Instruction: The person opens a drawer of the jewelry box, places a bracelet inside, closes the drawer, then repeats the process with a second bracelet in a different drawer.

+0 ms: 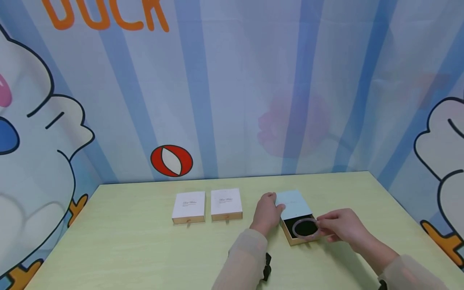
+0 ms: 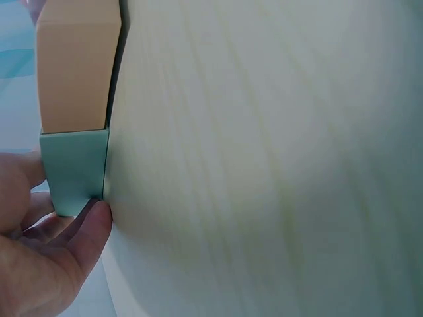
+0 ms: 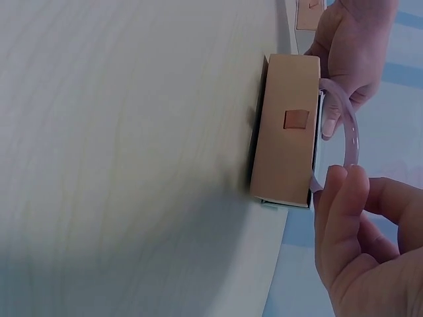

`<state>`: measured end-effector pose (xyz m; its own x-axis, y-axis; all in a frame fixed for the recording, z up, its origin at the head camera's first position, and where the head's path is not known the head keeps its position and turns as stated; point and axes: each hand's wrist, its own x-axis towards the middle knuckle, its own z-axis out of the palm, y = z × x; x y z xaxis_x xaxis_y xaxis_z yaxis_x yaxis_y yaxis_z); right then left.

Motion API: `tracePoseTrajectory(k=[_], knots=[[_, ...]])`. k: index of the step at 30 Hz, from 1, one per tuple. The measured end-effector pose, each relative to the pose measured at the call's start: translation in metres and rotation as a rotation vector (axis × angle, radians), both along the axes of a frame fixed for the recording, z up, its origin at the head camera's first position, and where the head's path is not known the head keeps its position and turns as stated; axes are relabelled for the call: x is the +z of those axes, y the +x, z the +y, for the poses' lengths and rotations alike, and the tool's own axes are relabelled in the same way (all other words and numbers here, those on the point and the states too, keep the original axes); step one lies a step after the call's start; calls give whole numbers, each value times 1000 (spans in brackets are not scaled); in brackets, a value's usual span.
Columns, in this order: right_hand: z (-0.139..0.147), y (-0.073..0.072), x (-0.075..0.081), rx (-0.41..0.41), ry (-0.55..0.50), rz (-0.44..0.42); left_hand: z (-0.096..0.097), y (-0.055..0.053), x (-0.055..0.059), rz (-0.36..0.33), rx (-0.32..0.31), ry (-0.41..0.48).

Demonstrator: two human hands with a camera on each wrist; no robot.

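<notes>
A light blue drawer box [image 1: 294, 204] stands on the right half of the table, its tan drawer [image 1: 288, 233] pulled part way out toward me and showing a black lining. My left hand [image 1: 266, 213] grips the far left part of the blue cover; the left wrist view shows its fingers and thumb about the cover's end. Between the thumb and fingers of my right hand [image 1: 342, 226], I pinch a pale lavender bangle [image 3: 351, 129] by its right side. The bangle is tilted over the drawer opening, its far side close to the drawer's edge.
Two white boxes with tan fronts, one box [image 1: 189, 205] farther left and another box [image 1: 226, 204] nearer the blue one, lie on the pale yellow-green table [image 1: 145, 249]. A printed blue striped backdrop [image 1: 232, 100] rises behind the table's far edge.
</notes>
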<state>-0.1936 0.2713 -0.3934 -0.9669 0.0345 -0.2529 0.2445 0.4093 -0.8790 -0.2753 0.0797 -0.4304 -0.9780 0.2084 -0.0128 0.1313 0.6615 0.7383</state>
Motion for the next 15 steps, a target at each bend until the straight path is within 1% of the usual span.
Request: tracePoseTrajectory(k=[7,15], knots=[[-3,-3,1,7,7,2,1,-3,-2,-3,8,1],[-8,-5,2,-1,30,26,1,-2,-1,-4,15,3]])
